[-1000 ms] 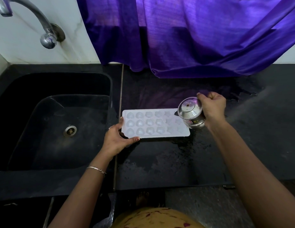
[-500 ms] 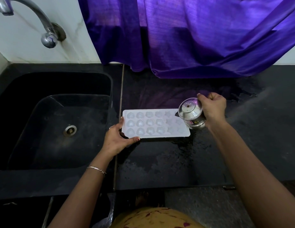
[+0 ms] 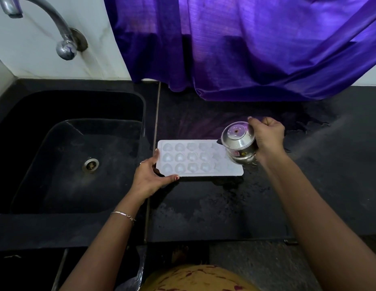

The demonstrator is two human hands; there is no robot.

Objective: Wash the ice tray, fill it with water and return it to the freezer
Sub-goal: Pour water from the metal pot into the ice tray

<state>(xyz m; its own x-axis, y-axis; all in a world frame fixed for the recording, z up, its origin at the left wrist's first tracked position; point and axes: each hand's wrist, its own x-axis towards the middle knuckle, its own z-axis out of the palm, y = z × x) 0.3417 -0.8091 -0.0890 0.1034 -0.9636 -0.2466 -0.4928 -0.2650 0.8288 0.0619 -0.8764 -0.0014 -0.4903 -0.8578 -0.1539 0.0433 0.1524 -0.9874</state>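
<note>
Tray [image 3: 200, 158] lies on the counter [image 3: 203, 206], your left hand [image 3: 150, 178] still pinching its left end; your right hand [image 3: 266, 137] keeps gripping the tipped pot [image 3: 238, 143] over its right cells, so filling continues.

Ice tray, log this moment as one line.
left hand: holds tray | right hand: steel pot tipped over tray | tray: on counter

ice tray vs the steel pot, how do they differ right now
The ice tray is white, flat plastic lying on the wet counter; the steel pot is shiny, round metal, tipped over the tray's right end. The left hand grips the tray's left edge; the right hand holds the pot.
</note>
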